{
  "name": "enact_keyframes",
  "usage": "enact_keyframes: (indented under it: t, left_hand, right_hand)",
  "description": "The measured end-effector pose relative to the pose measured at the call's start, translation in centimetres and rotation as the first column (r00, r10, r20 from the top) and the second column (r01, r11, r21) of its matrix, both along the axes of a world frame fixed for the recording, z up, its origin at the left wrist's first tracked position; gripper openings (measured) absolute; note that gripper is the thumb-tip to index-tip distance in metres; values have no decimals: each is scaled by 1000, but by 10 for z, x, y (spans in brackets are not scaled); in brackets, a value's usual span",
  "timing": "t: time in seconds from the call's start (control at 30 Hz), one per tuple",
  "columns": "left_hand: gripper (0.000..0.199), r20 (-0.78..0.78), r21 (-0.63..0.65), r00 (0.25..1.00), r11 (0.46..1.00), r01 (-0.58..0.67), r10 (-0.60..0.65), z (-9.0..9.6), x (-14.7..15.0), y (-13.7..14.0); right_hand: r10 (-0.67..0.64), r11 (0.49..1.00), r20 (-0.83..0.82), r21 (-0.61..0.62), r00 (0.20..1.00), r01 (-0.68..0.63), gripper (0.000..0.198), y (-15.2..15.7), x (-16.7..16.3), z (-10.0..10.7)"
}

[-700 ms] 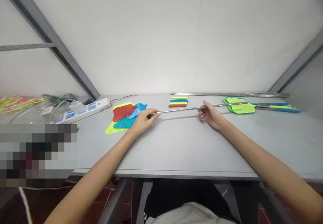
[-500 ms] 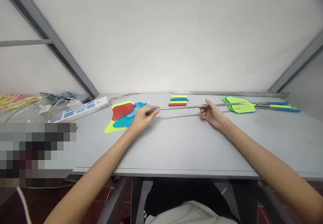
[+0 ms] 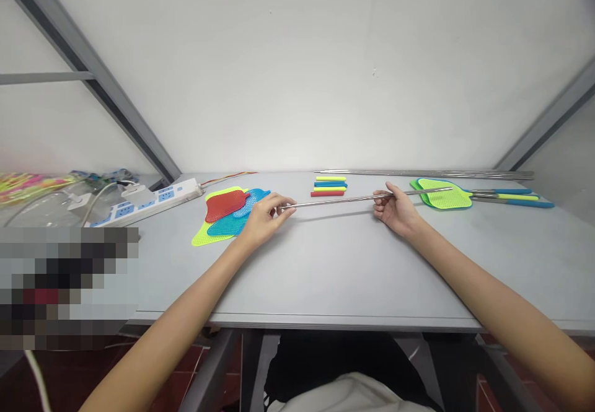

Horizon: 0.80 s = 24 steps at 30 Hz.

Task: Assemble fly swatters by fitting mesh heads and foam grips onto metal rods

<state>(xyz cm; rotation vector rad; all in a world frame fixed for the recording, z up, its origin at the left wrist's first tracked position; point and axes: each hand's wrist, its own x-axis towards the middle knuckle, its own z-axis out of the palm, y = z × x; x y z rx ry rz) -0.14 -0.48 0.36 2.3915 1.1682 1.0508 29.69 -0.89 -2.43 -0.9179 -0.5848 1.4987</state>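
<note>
A thin metal rod point(image 3: 334, 201) runs between my hands, raised a little over the grey table, with its shadow below. My left hand point(image 3: 268, 219) pinches the rod's left end between thumb and fingers. Farther along, my right hand point(image 3: 395, 209) has its fingers curled round the rod, palm turned up. The rod's right end reaches across a yellow-green fly swatter head point(image 3: 446, 195). Beside my left hand lie loose swatter heads: a red one point(image 3: 225, 206), blue ones point(image 3: 227, 225) and a yellow one point(image 3: 204, 235) underneath.
Several coloured handle sleeves point(image 3: 329, 184) lie behind the rod. More metal rods point(image 3: 427, 173) rest along the back wall. Swatters with blue and yellow handles point(image 3: 525, 201) lie at the right. A white power strip point(image 3: 158, 201) with plugs and cables is at the left.
My right hand has shifted slightly to the right along the rod. The left hand stays nearly where it was, still pinching the rod's end.
</note>
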Motion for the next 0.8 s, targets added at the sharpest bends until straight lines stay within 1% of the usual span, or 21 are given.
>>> enact_keyframes:
  t: [0.23,0.47,0.57,0.7,0.8]
  left_hand:
    - [21,10,10,1000,1000,24,-24,1,1,-1]
    - [21,-19,1,998,998,58,-58,4,2,-5]
    - [22,-26,-6,998,998,61,-61,4,2,-5]
    - [24,-42,-24,998,998,56,-57,4,0,-3]
    - [24,-74,-55,994,996,72,-76,2,1,-4]
  right_hand:
    - [-55,998,-5,11,998,55,27,0,2,-1]
    - [-211,977,-35,4,977,212,26,2,5,-3]
    - [-259,966,-50,0,965,260,27,3,8,-4]
    - [-272,962,-69,3,960,273,25,3,10,-4]
    - [-249,967,-96,33,964,254,22,2,9,0]
